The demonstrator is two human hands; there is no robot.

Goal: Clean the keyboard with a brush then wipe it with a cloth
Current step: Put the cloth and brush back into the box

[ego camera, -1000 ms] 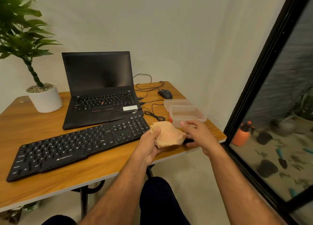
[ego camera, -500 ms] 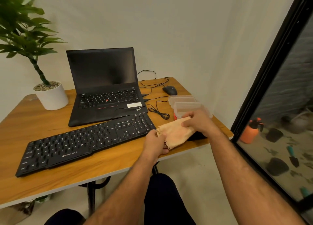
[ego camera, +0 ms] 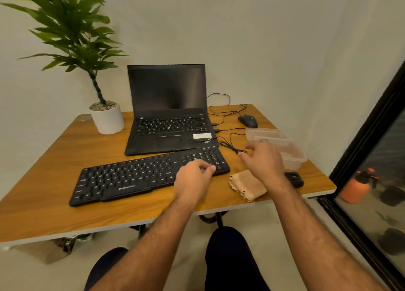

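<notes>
Table (ego camera: pixel 54 159): wooden, carrying everything.
Laptop (ego camera: pixel 168 115): open at the far side, screen dark.
Keyboard (ego camera: pixel 131 176): black, just near of the laptop.
Cloth (ego camera: pixel 245 185): tan, folded, right of the keyboard by the near edge.
Hands: left hand (ego camera: pixel 192 178) loosely curled over the keyboard's right end, right hand (ego camera: pixel 263 161) spread above the cloth; both hold nothing.

1. The light is warm, dim and indoor, with a yellowish cast on the wall (ego camera: pixel 263 38) and the wooden table (ego camera: pixel 54 170).
2. Shadows are soft: a faint one lies beside the plant pot (ego camera: pixel 107 119), and it is darker under the table's near edge.
3. The laptop screen (ego camera: pixel 167 88) is dark, with a weak sheen low on its right.
4. The glass door (ego camera: pixel 372 192) at right shows murky, dim shapes.
5. Wide-angle distortion bends the table edges and the door frame.
6. Detail is soft throughout; the right hand (ego camera: pixel 264 161) is slightly motion-blurred.
</notes>
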